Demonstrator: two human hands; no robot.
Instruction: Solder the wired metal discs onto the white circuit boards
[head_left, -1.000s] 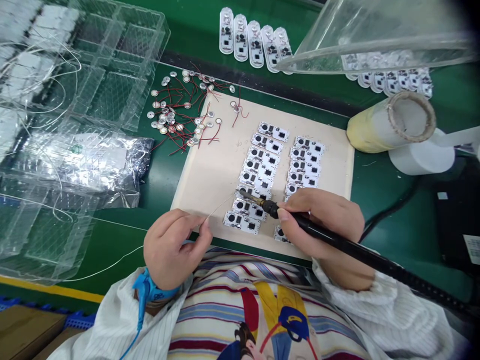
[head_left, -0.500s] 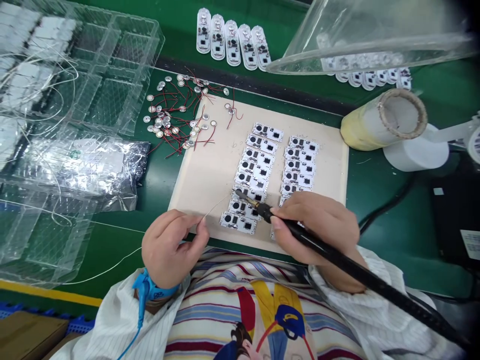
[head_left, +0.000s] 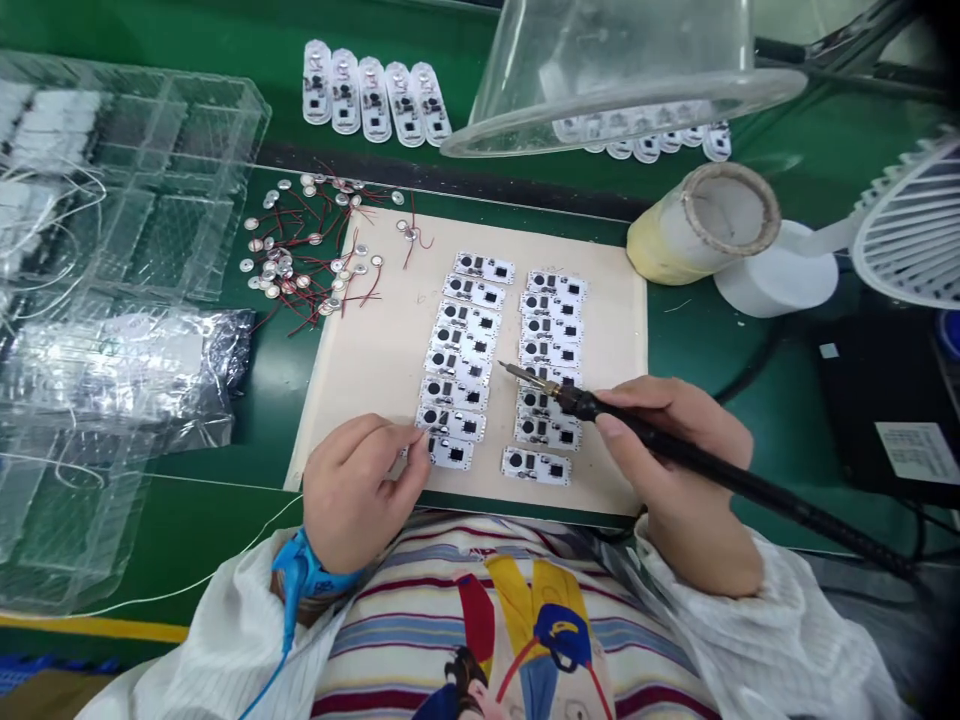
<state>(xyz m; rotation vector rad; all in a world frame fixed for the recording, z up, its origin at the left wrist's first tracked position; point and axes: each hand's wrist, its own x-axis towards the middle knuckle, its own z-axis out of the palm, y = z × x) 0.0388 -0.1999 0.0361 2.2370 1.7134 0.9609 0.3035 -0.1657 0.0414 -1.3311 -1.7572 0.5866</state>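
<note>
My right hand [head_left: 675,440] grips a black soldering iron [head_left: 697,460] like a pen, its fine tip [head_left: 510,368] hovering between two columns of white circuit boards [head_left: 465,340] on a cream mat [head_left: 375,380]. My left hand [head_left: 360,490] is curled, with its fingertips at the lowest board of the left column [head_left: 450,452]. No wire shows between those fingers. A heap of small metal discs with red leads [head_left: 300,265] lies at the mat's far left corner.
A clear plastic tray [head_left: 172,170] and a silvery bag [head_left: 127,365] lie left of the mat. Far off stand finished boards [head_left: 367,95] under a clear cover [head_left: 622,100]. A tape roll [head_left: 705,222], a fan [head_left: 911,235] and a blue wrist strap [head_left: 300,565] are nearby.
The view has swung, bringing a fan in on the right. The iron tip has lifted off the boards, and the thin wire in my left hand no longer shows.
</note>
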